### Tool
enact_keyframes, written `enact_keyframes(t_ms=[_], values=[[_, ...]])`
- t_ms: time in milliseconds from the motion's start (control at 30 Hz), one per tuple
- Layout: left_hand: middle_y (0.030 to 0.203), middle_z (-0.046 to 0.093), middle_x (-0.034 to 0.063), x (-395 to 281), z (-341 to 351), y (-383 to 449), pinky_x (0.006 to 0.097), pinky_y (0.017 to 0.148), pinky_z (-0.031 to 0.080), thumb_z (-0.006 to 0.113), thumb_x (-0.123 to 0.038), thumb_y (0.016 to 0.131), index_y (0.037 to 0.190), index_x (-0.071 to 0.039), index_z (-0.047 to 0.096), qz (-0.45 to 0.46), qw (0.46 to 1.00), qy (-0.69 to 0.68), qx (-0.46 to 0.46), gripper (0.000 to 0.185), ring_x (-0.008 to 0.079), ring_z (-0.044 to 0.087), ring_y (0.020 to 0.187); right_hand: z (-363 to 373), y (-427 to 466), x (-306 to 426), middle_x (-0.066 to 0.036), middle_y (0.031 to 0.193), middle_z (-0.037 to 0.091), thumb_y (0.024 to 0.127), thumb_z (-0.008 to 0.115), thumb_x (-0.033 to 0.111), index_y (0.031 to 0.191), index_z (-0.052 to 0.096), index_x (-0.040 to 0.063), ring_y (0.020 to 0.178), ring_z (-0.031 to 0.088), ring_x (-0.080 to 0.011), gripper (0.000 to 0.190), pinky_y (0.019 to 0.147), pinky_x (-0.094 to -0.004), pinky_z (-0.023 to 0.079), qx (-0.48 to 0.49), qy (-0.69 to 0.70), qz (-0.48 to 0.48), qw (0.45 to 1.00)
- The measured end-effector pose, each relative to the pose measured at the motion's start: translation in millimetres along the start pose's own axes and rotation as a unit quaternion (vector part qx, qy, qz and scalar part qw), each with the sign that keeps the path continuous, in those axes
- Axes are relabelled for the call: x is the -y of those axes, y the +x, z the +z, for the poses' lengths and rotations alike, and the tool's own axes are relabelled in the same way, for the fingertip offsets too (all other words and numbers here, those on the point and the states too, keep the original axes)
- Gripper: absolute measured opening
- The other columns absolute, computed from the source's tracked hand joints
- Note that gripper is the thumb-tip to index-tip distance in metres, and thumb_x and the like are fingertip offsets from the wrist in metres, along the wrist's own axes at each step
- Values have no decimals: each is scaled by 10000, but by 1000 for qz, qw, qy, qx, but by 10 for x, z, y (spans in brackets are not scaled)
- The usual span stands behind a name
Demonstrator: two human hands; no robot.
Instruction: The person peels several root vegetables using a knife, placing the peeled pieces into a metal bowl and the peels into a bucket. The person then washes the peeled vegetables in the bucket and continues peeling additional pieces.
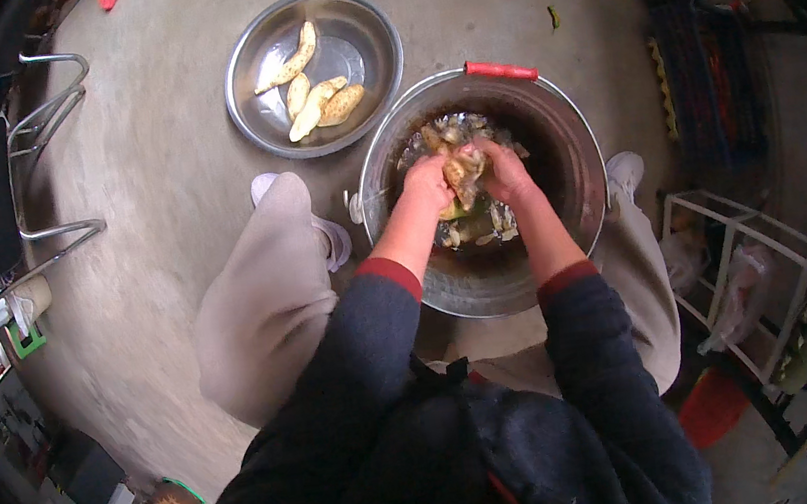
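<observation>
My left hand (429,184) and my right hand (503,168) are inside a metal bucket (461,294) that stands between my legs. Between them they hold a wet, pale brown clump (465,172). It is blurred, so I cannot tell whether it is a tuber or a bunch of peelings. Dark water with floating pale peelings (502,221) fills the bottom of the bucket. Something yellow-green (453,210) shows below my left hand. Beyond the bucket, to the left, a stainless steel basin (246,124) holds several peeled, pale yellow tubers (317,104).
The bucket's red handle grip (501,71) rests on its far rim. Chairs with metal tube legs (64,229) stand at the left. At the right is a white metal rack (737,226) with plastic bags. A small green scrap (554,17) lies on the concrete floor (154,131).
</observation>
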State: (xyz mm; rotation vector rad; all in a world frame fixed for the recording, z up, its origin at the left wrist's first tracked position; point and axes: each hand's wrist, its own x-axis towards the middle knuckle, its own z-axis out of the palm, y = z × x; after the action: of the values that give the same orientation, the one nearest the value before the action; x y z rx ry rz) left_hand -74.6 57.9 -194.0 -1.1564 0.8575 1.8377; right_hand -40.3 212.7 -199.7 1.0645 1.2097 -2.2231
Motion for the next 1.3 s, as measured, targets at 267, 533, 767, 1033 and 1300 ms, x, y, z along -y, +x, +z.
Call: enact_keyframes(t_ms=[267,533,767,1033,1300], values=[[1058,637,141,192,69,-47,447,826,537,568,-66,914,1119,8,581,14,997,-16,79,219,296,636,959,357,-833,83,-271,1294,452,646,711,94,1336,414,-4,1171,504,-411,757,979,-434,447,-46,-589,-258,765],[760,602,102,206,450,-417,381,551,524,713,-109,841,877,-6,560,239,956,135,-107,188,219,604,608,629,-1150,-123,-258,815,654,717,752,206,916,539,-60,767,670,-370,395,677,-442,527,-190,-596,-225,747],[505,413,-5,-64,469,-838,339,461,432,613,-316,921,639,-132,453,78,977,94,177,372,158,440,431,579,-1415,77,6,687,533,828,645,95,890,499,65,473,475,-58,161,350,-209,338,101,-56,124,986],[445,350,-40,-227,551,-1062,314,452,362,559,-344,939,560,-176,379,6,947,87,310,452,128,367,391,704,-1618,146,43,660,443,845,635,128,854,472,113,421,343,-43,165,335,-199,201,142,31,157,977],[521,485,54,203,715,-940,339,383,409,572,-220,902,678,-37,515,294,951,50,-85,294,190,478,388,653,-1415,-40,-303,885,646,710,753,262,929,611,-39,899,643,-424,399,799,-458,497,-190,-498,-194,824]])
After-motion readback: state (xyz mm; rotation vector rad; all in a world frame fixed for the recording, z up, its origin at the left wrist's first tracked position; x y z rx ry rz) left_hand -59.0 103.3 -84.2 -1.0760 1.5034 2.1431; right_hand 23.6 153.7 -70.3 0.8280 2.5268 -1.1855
